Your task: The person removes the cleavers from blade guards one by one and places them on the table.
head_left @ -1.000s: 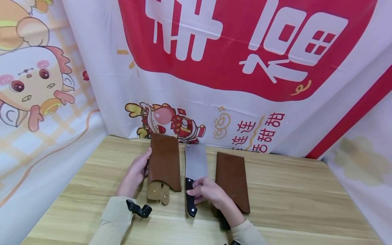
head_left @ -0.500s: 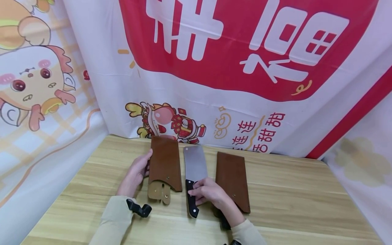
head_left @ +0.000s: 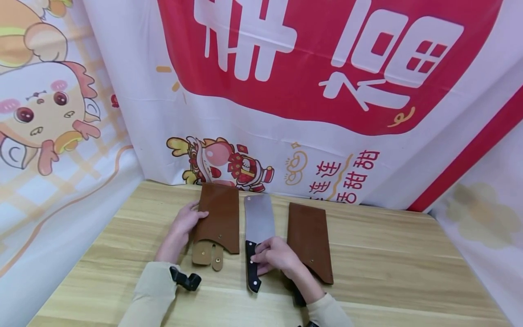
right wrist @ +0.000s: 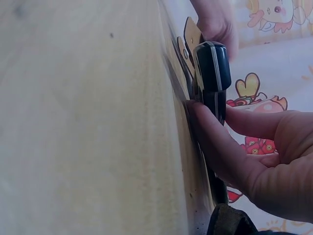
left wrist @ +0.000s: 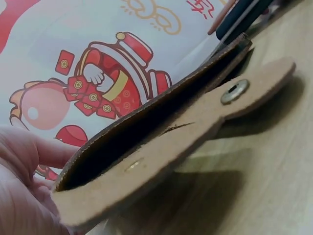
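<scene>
My left hand pinches the left edge of a brown leather knife sheath, its thumb on the upper face. The left wrist view shows the sheath's mouth gaping above a tan flap and a strap with a metal snap. To its right, my right hand holds a cleaver by its black riveted handle, thumb on one side and fingers on the other. The cleaver's blade points toward the back. In the right wrist view the handle's butt end faces the camera.
A second brown sheath lies right of the cleaver, a black handle showing at its lower end, partly hidden by my right forearm. The wooden table ends at a printed white-and-red cloth behind. Another printed cloth hangs at left.
The sheath in my left hand has come down slightly and its flap end has swung left. My left thumb now lies further over its face. The cleaver has shifted a little left.
</scene>
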A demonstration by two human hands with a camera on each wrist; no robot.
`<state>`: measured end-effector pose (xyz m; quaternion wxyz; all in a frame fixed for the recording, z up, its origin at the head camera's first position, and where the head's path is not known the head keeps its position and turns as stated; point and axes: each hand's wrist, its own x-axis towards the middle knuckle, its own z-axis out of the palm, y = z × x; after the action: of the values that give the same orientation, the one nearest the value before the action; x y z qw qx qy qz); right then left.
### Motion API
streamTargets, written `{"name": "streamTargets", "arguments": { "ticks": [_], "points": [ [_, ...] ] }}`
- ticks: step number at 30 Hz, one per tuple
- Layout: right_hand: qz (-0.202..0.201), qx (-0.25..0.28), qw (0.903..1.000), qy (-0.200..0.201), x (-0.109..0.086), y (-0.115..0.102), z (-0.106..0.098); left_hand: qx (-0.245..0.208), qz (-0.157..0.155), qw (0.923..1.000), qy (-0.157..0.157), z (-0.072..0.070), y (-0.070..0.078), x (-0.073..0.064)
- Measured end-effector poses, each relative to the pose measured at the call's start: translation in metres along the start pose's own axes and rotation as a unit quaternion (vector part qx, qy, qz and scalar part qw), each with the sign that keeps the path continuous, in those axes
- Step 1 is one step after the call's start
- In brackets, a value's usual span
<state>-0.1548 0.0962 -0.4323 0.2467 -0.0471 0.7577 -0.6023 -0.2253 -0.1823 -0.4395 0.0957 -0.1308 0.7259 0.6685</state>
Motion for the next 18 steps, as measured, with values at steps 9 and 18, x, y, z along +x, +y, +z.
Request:
{"name": "streamTargets", "arguments": {
  "ticks": [9,18],
  "points": [
    [-0.009,-0.049,0.9987,0.007,-0.0009,0.0003,0.0017,0.078,0.072,0.9943,-0.002,0.0044,-0.0009,-0.0032],
    [-0.011,-0.057,0.9983,-0.002,-0.0026,-0.0016,0.0001,0.098,0.084,0.9916,0.004,0.0083,-0.0008,-0.0011]
  ]
}}
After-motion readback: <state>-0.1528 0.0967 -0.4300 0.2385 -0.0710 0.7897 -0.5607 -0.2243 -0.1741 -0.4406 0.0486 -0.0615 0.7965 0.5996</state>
